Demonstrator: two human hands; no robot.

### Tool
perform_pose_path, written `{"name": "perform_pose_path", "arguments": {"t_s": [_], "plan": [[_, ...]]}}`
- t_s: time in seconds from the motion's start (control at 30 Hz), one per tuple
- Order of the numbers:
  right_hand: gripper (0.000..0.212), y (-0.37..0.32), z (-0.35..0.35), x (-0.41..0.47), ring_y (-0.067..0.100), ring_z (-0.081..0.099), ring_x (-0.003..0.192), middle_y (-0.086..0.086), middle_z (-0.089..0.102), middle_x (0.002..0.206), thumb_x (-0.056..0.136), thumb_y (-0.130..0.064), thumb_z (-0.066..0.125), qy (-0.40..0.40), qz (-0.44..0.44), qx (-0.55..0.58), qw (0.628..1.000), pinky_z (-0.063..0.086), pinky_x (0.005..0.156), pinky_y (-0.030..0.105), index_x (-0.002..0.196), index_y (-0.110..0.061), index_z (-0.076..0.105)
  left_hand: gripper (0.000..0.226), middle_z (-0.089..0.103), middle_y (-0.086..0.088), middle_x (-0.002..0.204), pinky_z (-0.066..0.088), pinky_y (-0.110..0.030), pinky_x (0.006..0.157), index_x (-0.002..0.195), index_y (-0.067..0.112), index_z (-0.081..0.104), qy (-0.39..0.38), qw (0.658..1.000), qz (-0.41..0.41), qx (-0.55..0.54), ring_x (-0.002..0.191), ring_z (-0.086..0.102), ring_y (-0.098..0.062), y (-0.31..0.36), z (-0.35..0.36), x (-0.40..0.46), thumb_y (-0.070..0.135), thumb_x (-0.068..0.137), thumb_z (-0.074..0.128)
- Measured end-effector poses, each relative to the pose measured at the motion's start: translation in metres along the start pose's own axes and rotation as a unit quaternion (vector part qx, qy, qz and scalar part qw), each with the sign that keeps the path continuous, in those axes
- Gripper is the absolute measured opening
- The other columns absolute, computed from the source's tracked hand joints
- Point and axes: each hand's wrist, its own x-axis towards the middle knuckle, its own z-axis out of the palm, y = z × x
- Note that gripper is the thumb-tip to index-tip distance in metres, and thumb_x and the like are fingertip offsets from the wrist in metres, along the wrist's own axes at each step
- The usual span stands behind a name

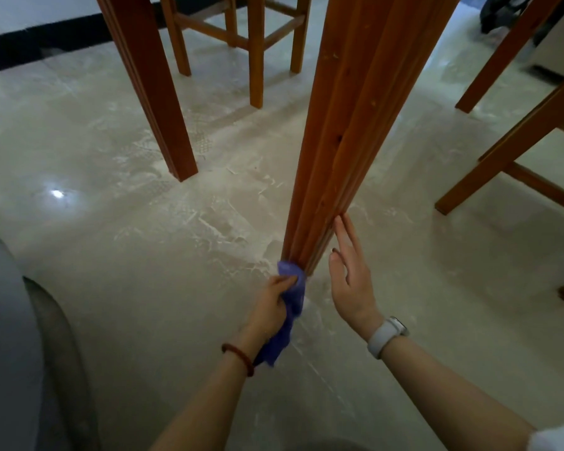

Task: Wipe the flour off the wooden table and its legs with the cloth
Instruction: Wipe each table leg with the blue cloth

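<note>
A grooved wooden table leg [349, 131] stands in front of me, its foot on a floor dusted with flour [215, 222]. My left hand [271, 307] grips a purple cloth [292, 297] and presses its bunched end against the foot of the leg. The rest of the cloth hangs down past my wrist. My right hand [350, 281] has straight fingers, and the fingertips rest on the right side of the leg just above its foot. A second table leg [150, 89] stands further back on the left.
A wooden stool [251, 37] stands behind the legs, and chair legs [515, 138] with crossbars slant in from the right. My grey-clad knee [10, 336] fills the lower left. A dark skirting strip [46, 37] runs along the far wall.
</note>
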Motion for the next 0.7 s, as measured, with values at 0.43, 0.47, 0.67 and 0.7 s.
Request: {"name": "perform_pose_path", "arguments": {"t_s": [0.43, 0.47, 0.67, 0.7], "plan": [[0.047, 0.018, 0.001, -0.008, 0.003, 0.020, 0.138, 0.001, 0.023, 0.150, 0.090, -0.031, 0.027, -0.016, 0.030, 0.008, 0.999, 0.020, 0.112, 0.017, 0.135, -0.037, 0.016, 0.041, 0.040, -0.008, 0.141, 0.036, -0.030, 0.105, 0.137, 0.021, 0.036, 0.123, 0.986, 0.090, 0.064, 0.124, 0.043, -0.003, -0.006, 0.048, 0.007, 0.028, 0.096, 0.040], [0.046, 0.019, 0.000, -0.007, 0.005, 0.021, 0.138, 0.001, 0.023, 0.150, 0.089, -0.032, 0.027, -0.016, 0.032, 0.006, 0.999, 0.021, 0.113, 0.021, 0.134, -0.039, 0.016, 0.064, 0.047, 0.001, 0.132, 0.039, -0.024, 0.095, 0.133, 0.017, 0.043, 0.101, 0.986, 0.074, 0.113, 0.108, 0.048, 0.007, -0.017, 0.049, 0.009, 0.061, 0.088, 0.032], [0.045, 0.021, -0.004, -0.012, 0.020, 0.034, 0.135, -0.002, 0.030, 0.146, 0.090, -0.032, 0.030, -0.008, 0.070, -0.001, 0.998, 0.031, 0.111, 0.043, 0.134, -0.033, 0.021, 0.026, 0.054, 0.023, 0.079, 0.038, -0.006, 0.070, 0.109, 0.031, 0.051, 0.135, 0.985, -0.036, 0.100, 0.067, 0.053, 0.012, -0.027, 0.030, 0.004, 0.012, 0.095, 0.041], [0.045, 0.021, -0.004, -0.013, 0.019, 0.034, 0.135, -0.005, 0.030, 0.144, 0.091, -0.028, 0.031, -0.010, 0.077, -0.002, 0.997, 0.031, 0.111, 0.044, 0.134, -0.032, 0.021, 0.032, 0.058, 0.018, 0.091, 0.040, -0.009, 0.078, 0.119, 0.029, 0.047, 0.174, 0.980, -0.034, 0.090, 0.078, 0.055, 0.009, -0.019, 0.027, 0.005, 0.009, 0.096, 0.039]]}}
